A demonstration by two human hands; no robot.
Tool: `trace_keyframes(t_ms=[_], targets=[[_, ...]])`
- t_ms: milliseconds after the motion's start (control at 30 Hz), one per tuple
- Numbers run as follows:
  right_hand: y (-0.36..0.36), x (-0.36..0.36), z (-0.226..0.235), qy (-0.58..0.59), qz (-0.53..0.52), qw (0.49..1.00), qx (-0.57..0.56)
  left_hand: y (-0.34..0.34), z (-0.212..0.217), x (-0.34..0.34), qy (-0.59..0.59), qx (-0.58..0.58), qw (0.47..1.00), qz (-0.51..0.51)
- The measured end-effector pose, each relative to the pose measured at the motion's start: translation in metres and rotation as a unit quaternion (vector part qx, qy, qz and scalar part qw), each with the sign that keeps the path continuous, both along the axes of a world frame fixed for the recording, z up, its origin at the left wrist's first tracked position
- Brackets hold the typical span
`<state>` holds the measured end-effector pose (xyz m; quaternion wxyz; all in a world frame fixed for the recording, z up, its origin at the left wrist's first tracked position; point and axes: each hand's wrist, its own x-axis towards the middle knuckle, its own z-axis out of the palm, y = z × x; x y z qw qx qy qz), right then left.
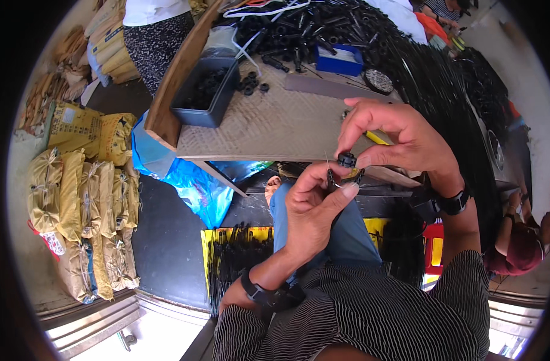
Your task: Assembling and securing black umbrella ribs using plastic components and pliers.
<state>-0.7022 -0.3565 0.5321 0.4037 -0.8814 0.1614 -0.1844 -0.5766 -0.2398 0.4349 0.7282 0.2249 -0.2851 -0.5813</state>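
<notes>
Over my lap, just off the table's front edge, my two hands meet. My right hand (401, 137) is closed in a pinch, thumb and forefinger on a small round black plastic part (346, 160). Below it my left hand (314, 210) is closed on thin black prongs (330, 178) with fine wire showing about them. The black part sits right above the prongs; whether they are joined I cannot tell. The fingers hide much of both pieces.
On the table (239, 137) stand a dark grey bin (209, 90) of black parts and a blue box (339, 60). Black plastic pieces (311, 30) are heaped behind. Bundled black rods (431, 90) lie right. Tied sacks (82, 192) stand left. Other people are nearby.
</notes>
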Motion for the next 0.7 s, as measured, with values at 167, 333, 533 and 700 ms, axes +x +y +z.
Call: trace_keyframes(t_ms=[167, 333, 533, 700], targets=[[0.008, -0.038, -0.012, -0.039, -0.020, 0.999, 0.003, -0.003, -0.001, -0.031, -0.036, -0.010, 0.999, 0.001], [0.019, -0.062, -0.026, -0.106, -0.093, 0.989, 0.035, -0.005, 0.001, -0.052, -0.049, 0.007, 0.999, -0.014], [0.022, -0.083, -0.035, -0.156, -0.127, 0.977, 0.068, -0.012, 0.004, -0.069, -0.067, 0.009, 0.997, -0.037], [0.023, -0.086, -0.043, -0.211, -0.110, 0.962, 0.138, -0.015, 0.005, -0.076, -0.076, 0.017, 0.997, -0.021]])
